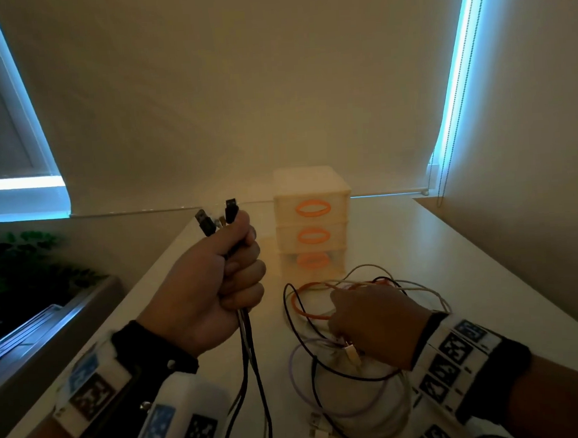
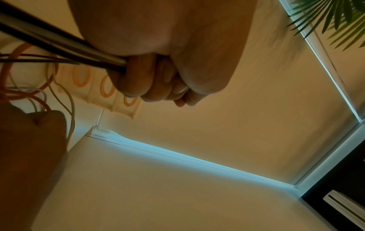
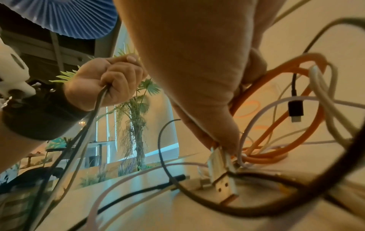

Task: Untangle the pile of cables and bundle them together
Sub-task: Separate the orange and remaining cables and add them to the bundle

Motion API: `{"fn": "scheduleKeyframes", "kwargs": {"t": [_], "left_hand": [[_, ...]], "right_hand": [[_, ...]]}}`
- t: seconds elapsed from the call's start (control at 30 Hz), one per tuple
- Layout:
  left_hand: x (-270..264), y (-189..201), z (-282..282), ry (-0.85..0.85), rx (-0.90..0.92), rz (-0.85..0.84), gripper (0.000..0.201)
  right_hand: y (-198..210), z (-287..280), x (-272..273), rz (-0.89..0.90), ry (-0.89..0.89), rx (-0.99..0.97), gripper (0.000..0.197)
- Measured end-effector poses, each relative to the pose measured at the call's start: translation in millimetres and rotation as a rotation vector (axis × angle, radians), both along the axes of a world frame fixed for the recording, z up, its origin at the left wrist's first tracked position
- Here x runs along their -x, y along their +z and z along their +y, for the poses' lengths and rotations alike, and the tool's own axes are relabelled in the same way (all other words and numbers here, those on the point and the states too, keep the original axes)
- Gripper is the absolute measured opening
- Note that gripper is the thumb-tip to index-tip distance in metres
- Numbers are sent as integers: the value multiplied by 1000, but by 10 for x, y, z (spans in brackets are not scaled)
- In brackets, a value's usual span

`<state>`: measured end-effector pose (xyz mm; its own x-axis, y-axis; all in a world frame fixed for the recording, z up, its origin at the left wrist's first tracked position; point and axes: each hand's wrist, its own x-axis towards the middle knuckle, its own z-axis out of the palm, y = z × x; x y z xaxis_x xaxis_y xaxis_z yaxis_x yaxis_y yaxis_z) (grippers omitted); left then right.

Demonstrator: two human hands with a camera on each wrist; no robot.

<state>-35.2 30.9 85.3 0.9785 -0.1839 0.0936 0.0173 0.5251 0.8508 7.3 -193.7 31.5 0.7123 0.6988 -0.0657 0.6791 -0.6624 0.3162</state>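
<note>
My left hand is raised above the white table in a fist and grips several cables. Their black USB plugs stick up out of the fist, and the cords hang down to the table. In the left wrist view the fist closes round dark cords. My right hand is down in the tangled pile of orange, white, black and lilac cables. It pinches a silver USB plug on the orange cable.
A small white drawer unit with orange oval handles stands behind the pile. A roller blind covers the window at the table's far edge. Green plants sit off the table's left side. A wall borders the right.
</note>
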Motion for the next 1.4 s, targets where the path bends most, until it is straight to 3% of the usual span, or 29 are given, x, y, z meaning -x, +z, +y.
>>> {"fn": "scheduleKeyframes", "kwargs": {"t": [0.1,0.2,0.3,0.43,0.63,0.73,0.83,1.0,1.13,1.27,1.4], "left_hand": [[-2,-16,-17,4,8,15,33],[13,-8,-62,21,4,18,34],[37,-21,-140,52,-47,2,35],[62,-53,-279,125,-111,-30,30],[-41,-123,-469,192,-260,-60,25],[-149,-162,-559,235,-330,-109,23],[-236,-177,-587,288,-376,-143,20],[-318,-164,-505,409,-235,-89,35],[-300,-94,-411,445,-108,-49,37],[-285,-6,-316,534,-17,-45,35],[-284,41,-245,559,-31,-60,39]], "right_hand": [[77,-66,-57,60,-43,-190,20],[214,-118,-121,148,-67,-523,20],[367,-125,-213,114,-157,-796,22],[555,-75,-266,6,-188,-965,28],[622,105,-223,-33,-112,-1041,26],[568,217,-155,120,-77,-1104,16],[487,304,-122,234,-27,-1230,22],[272,300,-173,271,-10,-1146,20],[107,128,-213,441,-43,-1105,22],[-6,-28,-317,482,-108,-1065,23],[-76,-65,-359,549,-160,-1098,22]]}}
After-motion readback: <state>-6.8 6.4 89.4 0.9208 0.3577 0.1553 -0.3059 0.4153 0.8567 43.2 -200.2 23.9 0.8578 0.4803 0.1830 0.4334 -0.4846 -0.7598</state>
